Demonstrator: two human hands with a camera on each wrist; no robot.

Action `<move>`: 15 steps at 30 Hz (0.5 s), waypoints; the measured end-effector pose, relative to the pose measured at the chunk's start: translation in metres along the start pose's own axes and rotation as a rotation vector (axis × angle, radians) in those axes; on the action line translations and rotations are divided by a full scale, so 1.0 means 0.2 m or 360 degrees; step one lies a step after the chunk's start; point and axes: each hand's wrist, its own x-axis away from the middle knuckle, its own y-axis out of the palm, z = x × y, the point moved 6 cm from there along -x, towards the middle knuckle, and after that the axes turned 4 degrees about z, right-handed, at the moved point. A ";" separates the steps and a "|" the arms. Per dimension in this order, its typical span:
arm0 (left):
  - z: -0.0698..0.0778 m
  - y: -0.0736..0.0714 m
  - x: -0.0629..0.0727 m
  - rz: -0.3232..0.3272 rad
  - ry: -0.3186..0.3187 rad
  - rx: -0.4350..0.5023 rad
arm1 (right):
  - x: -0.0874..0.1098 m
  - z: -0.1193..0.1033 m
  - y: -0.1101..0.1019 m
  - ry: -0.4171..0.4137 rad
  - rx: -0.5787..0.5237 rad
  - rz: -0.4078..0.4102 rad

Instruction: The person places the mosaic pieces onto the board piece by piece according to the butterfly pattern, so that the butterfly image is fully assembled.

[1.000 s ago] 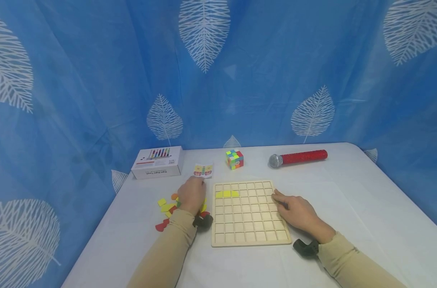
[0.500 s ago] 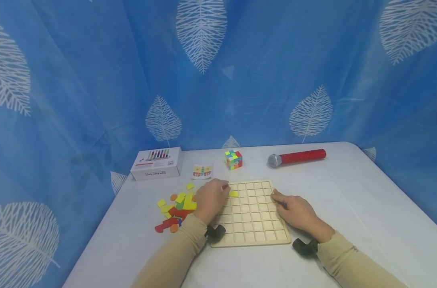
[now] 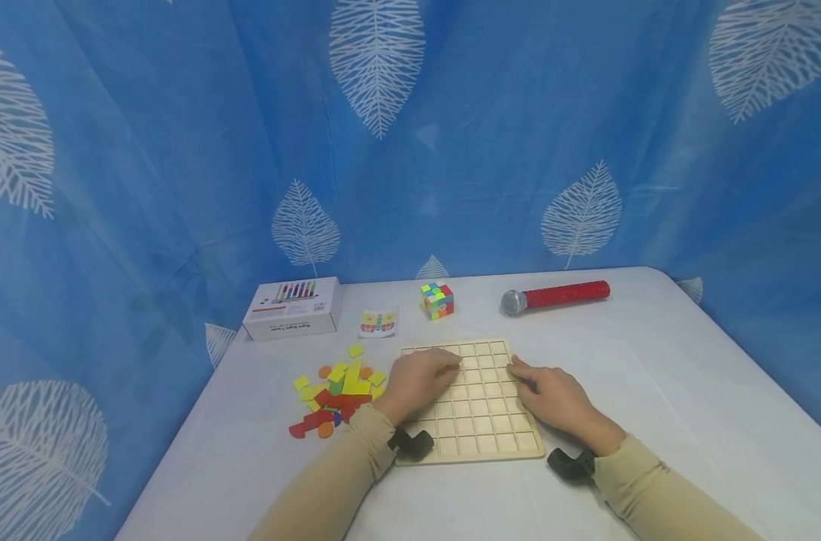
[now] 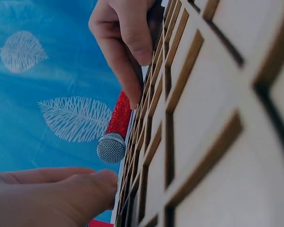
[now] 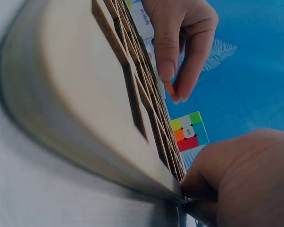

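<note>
My left hand (image 3: 420, 382) is over the upper left part of the wooden grid board (image 3: 474, 421), hiding its yellow tiles. Between thumb and fingers it pinches a small orange piece (image 5: 169, 87), seen edge-on in the right wrist view; its full shape is hidden. With thumb and fingers, my right hand (image 3: 560, 402) holds the board's right edge. Left of the board lies a loose pile of coloured pieces (image 3: 353, 379): yellow, red, orange, green and blue. A small pattern card (image 3: 378, 324) lies behind the pile.
A white box (image 3: 292, 308) stands at the back left. The puzzle cube (image 3: 438, 300) sits behind the board, and a red microphone (image 3: 564, 296) lies at the back right. A blue leaf-patterned curtain (image 3: 491, 150) hangs behind the white table (image 3: 653, 391).
From the pile, my left hand has moved right over the board, now with an orange piece in its fingers. My right hand has stayed at the board's edge.
</note>
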 end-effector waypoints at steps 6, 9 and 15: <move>0.02 0.01 0.00 0.0028 0.0097 -0.0027 | 0.00 -0.01 0.00 -0.0025 0.0020 0.0011; 0.03 -0.01 0.01 0.0102 0.0134 -0.0062 | 0.00 -0.01 0.00 -0.0012 0.0018 0.0001; 0.07 -0.03 0.04 0.0194 0.0269 -0.0308 | 0.00 0.00 0.00 0.0004 0.0017 -0.0013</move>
